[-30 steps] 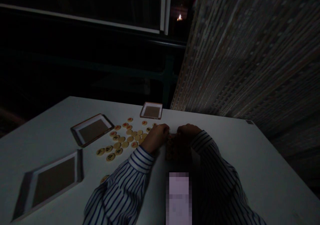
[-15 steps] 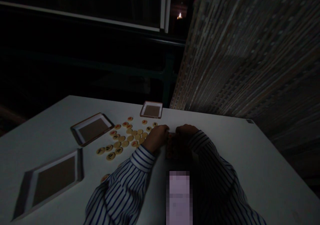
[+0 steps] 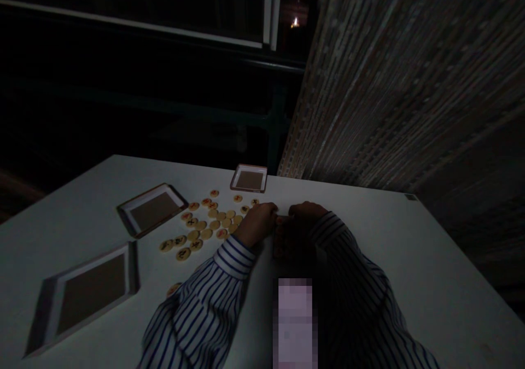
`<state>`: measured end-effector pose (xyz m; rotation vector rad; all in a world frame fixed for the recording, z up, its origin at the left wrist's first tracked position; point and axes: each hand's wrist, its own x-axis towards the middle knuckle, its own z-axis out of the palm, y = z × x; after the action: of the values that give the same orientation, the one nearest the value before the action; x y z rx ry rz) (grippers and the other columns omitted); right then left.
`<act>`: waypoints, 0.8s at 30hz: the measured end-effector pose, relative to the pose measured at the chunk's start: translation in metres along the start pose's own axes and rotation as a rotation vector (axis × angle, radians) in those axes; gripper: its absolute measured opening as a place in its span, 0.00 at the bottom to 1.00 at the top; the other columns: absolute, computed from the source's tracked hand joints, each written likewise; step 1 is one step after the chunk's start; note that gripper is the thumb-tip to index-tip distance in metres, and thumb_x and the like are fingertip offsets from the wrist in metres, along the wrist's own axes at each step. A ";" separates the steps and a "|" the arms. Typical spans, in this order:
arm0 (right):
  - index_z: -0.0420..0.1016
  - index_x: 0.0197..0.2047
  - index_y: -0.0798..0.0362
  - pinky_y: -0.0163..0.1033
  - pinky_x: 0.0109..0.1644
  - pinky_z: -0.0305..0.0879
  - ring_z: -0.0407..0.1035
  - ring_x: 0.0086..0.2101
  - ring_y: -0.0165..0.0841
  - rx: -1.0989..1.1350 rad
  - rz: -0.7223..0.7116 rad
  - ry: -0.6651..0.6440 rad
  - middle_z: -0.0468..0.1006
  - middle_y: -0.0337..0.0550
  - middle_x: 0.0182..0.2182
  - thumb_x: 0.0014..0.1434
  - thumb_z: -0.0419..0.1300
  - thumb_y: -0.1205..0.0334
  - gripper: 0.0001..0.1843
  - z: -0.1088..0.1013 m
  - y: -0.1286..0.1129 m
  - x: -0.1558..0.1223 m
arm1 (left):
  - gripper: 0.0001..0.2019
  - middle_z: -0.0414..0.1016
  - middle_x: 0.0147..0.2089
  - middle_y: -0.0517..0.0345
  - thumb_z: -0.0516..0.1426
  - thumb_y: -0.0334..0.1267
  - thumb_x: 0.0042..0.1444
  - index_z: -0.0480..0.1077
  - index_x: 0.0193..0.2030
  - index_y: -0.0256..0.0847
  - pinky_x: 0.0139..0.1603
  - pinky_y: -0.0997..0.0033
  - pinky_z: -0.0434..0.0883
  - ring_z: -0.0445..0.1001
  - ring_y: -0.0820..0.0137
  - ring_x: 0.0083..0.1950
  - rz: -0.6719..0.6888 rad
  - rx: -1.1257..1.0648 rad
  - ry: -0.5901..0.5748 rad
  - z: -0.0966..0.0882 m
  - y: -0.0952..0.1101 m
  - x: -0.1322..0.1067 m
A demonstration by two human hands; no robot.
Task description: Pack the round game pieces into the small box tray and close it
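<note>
Both my hands rest at the far edge of a small dark box [image 3: 282, 244], which has round Chinese chess pieces along its left side. Deep shadow covers the rest of the box. My left hand [image 3: 259, 222] is closed at the box's far left corner, fingers curled; whatever they hold is hidden. At the far right, my right hand [image 3: 307, 214] is also closed, its fingertips bent down in shadow. Loose wooden Chinese chess pieces [image 3: 206, 233] lie scattered left of my left hand, some showing red or black characters, others blank side up.
Three shallow open trays stand on the white table [image 3: 410, 281]: a large one [image 3: 92, 295] near left, one [image 3: 152, 211] behind it, and a small one [image 3: 249, 179] at the far edge. A strand curtain [image 3: 369, 85] hangs behind the right side. A pixelated patch [image 3: 295, 325] covers the bottom middle.
The view has shifted very slightly. Both hands stay at the box's far edge, and the loose pieces and trays have not visibly moved.
</note>
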<state>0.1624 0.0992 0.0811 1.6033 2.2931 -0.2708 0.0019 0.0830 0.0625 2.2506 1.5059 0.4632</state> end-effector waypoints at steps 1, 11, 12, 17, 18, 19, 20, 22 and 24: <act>0.68 0.48 0.48 0.42 0.39 0.64 0.69 0.41 0.42 0.006 -0.003 0.000 0.74 0.52 0.42 0.54 0.49 0.53 0.20 0.000 0.000 0.000 | 0.14 0.74 0.44 0.47 0.48 0.33 0.54 0.70 0.45 0.35 0.47 0.69 0.65 0.71 0.66 0.46 0.000 0.001 -0.001 0.000 0.000 0.000; 0.69 0.47 0.46 0.40 0.40 0.64 0.69 0.41 0.39 0.044 -0.067 -0.022 0.75 0.45 0.41 0.53 0.50 0.54 0.19 -0.002 0.000 0.003 | 0.15 0.74 0.44 0.47 0.47 0.33 0.55 0.69 0.45 0.35 0.47 0.69 0.65 0.71 0.65 0.47 0.020 0.009 -0.003 0.001 -0.003 0.000; 0.69 0.47 0.46 0.40 0.40 0.64 0.69 0.41 0.39 0.043 -0.067 -0.022 0.75 0.45 0.41 0.53 0.50 0.54 0.19 -0.002 0.000 0.003 | 0.15 0.74 0.44 0.47 0.47 0.33 0.55 0.69 0.45 0.35 0.47 0.69 0.65 0.71 0.65 0.47 0.020 0.008 -0.007 0.000 -0.002 0.000; 0.70 0.46 0.46 0.39 0.41 0.63 0.69 0.42 0.38 0.038 -0.076 -0.008 0.75 0.45 0.41 0.54 0.50 0.53 0.18 0.000 0.000 0.004 | 0.15 0.74 0.45 0.49 0.47 0.33 0.55 0.69 0.45 0.36 0.48 0.69 0.64 0.70 0.66 0.48 0.009 0.010 0.002 -0.002 0.000 -0.001; 0.71 0.46 0.46 0.39 0.41 0.63 0.69 0.42 0.38 0.037 -0.077 -0.007 0.75 0.45 0.41 0.54 0.51 0.53 0.18 0.000 0.000 0.004 | 0.15 0.74 0.45 0.49 0.47 0.33 0.55 0.69 0.45 0.36 0.49 0.69 0.64 0.70 0.66 0.48 0.011 0.010 0.003 -0.002 0.000 -0.001; 0.71 0.46 0.47 0.39 0.41 0.63 0.69 0.42 0.38 0.037 -0.076 -0.009 0.76 0.45 0.41 0.53 0.51 0.53 0.18 0.001 0.000 0.004 | 0.15 0.74 0.45 0.49 0.48 0.33 0.55 0.69 0.45 0.36 0.49 0.70 0.64 0.70 0.66 0.48 0.012 0.009 -0.002 -0.002 0.000 -0.001; 0.71 0.46 0.47 0.39 0.41 0.64 0.69 0.42 0.39 0.038 -0.073 -0.013 0.76 0.46 0.41 0.53 0.51 0.53 0.18 0.001 0.000 0.005 | 0.15 0.74 0.45 0.49 0.48 0.33 0.54 0.69 0.46 0.36 0.49 0.70 0.64 0.70 0.66 0.48 0.008 0.008 -0.007 -0.002 -0.001 -0.001; 0.71 0.46 0.47 0.40 0.40 0.64 0.70 0.41 0.39 0.042 -0.067 -0.020 0.76 0.46 0.40 0.53 0.51 0.52 0.19 0.002 0.001 0.006 | 0.15 0.74 0.45 0.50 0.48 0.33 0.54 0.69 0.46 0.37 0.48 0.70 0.64 0.70 0.66 0.48 -0.004 0.005 -0.015 -0.001 -0.001 0.000; 0.71 0.46 0.47 0.39 0.40 0.64 0.70 0.41 0.40 0.044 -0.069 -0.024 0.76 0.46 0.40 0.53 0.51 0.51 0.19 0.002 0.001 0.006 | 0.14 0.74 0.45 0.49 0.48 0.34 0.54 0.69 0.46 0.36 0.48 0.70 0.64 0.70 0.66 0.48 -0.006 -0.001 -0.013 0.000 -0.002 0.000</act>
<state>0.1616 0.1044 0.0772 1.5356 2.3428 -0.3579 0.0006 0.0841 0.0617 2.2436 1.5049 0.4470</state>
